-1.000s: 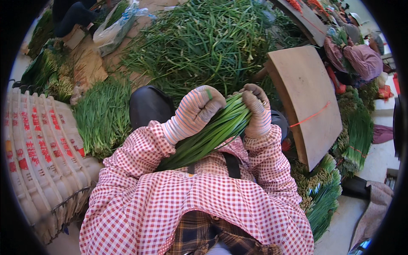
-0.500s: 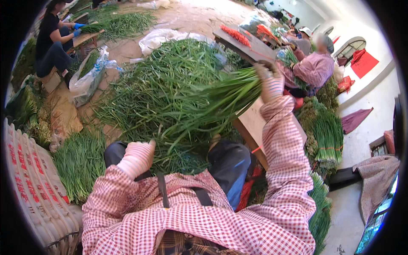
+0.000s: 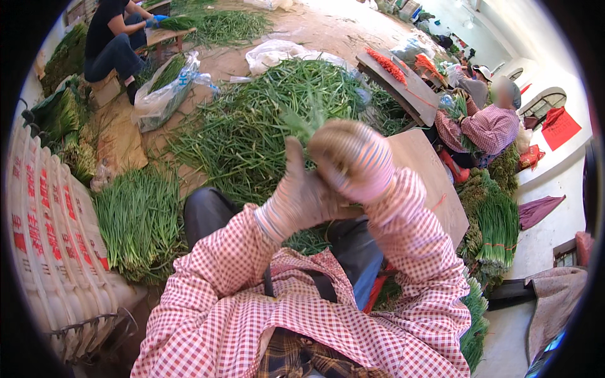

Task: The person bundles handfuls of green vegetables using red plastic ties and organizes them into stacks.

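Observation:
My gloved right hand (image 3: 353,157), smeared by motion, is closed round a bunch of green chives (image 3: 306,121) in front of my chest. The leaves point away from me over the heap; the fist hides the stalk ends. Right up against it is my gloved left hand (image 3: 296,195), thumb raised and fingers stretched out beneath the right hand. The left fingertips are partly hidden. Beyond both hands lies a large loose heap of chives (image 3: 252,120), reaching back toward my knees.
A wooden board (image 3: 428,183) stands right of my hands. Neat chives (image 3: 138,220) lie at left beside a white crate (image 3: 57,233) with red print. Banded bundles (image 3: 495,236) stand at right. One co-worker (image 3: 482,129) sits at right, another (image 3: 116,38) at far left. A plastic bag (image 3: 167,94) lies on the floor.
My right hand has come in from the far right to the middle with the bunch. The left hand has moved right and up to meet it, its fist opening. The view has shifted left.

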Available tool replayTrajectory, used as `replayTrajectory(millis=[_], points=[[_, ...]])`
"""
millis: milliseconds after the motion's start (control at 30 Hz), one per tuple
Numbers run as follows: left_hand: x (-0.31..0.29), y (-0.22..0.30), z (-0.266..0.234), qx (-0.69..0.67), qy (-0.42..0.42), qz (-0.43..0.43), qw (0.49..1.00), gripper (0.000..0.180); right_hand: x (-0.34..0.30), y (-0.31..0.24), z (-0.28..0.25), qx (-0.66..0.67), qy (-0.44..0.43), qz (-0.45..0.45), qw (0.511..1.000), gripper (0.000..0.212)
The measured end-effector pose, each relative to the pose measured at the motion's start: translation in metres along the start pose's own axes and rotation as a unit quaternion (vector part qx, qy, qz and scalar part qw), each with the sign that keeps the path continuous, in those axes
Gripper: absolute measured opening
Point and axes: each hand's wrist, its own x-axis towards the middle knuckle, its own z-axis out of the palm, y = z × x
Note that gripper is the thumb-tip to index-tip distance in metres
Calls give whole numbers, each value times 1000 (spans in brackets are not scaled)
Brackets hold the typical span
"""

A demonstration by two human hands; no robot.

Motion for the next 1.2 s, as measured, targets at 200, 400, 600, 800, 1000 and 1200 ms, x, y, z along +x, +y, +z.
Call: replayTrajectory(millis=[200,400,600,800,1000,1200], points=[[-42,3,-24,-150,23,29,988,93,-40,-51,61,45,-64,-146,986,30],[-66,-10,-48,-235,-29,61,970,91,-69,-69,94,100,-184,-208,955,35],[-64,6,-66,-217,20,120,969,49,-39,-57,93,161,-249,-186,937,32],[-33,35,-81,-122,49,249,959,40,-59,-84,93,155,-209,-201,944,35],[-27,44,-92,9,109,233,966,38,-114,-45,27,210,-94,246,942,23],[-14,24,-71,146,196,274,930,44,-62,-13,64,170,-54,370,912,49]])
